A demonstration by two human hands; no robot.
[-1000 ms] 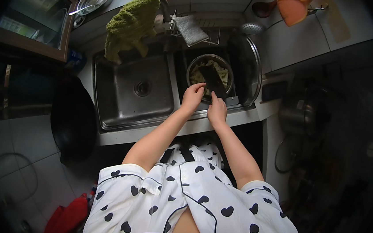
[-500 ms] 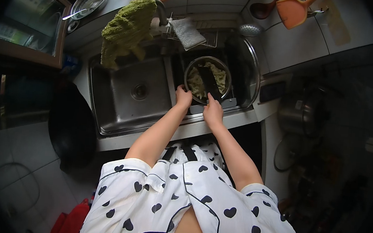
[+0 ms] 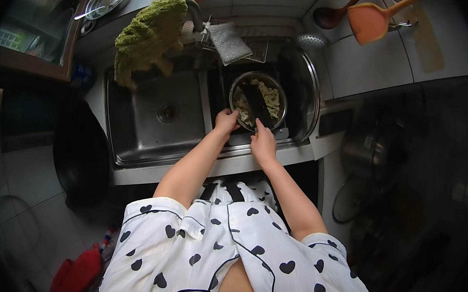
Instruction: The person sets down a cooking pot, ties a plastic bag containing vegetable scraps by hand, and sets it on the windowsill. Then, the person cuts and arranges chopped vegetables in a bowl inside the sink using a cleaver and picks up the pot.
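A round metal bowl (image 3: 231, 102) sits in the right-hand sink basin, holding pale green chopped leaves (image 3: 271, 98). My left hand (image 3: 226, 121) grips its near left rim, with the thumb on top. From the near side, my right hand (image 3: 263, 145) is closed around the handle of a kitchen knife, index finger pointing forward along it. The knife's wide dark blade (image 3: 255, 102) reaches over the bowl and overlaps the leaves in this view. Most of the handle is hidden in my fingers.
Left of the bowl lies a steel sink basin (image 3: 152, 130). A green cloth (image 3: 152, 36) drapes over the faucet (image 3: 194, 12), beside a silvery sponge cloth (image 3: 228, 42). An orange spatula (image 3: 368, 23) and dark ladle (image 3: 330, 16) hang at the right. A black wok (image 3: 82, 155) is at the left.
The view has shifted slightly, moving the sink leftward in the picture. The blade shows broader and sits further left over the bowl. Both hands keep their grips.
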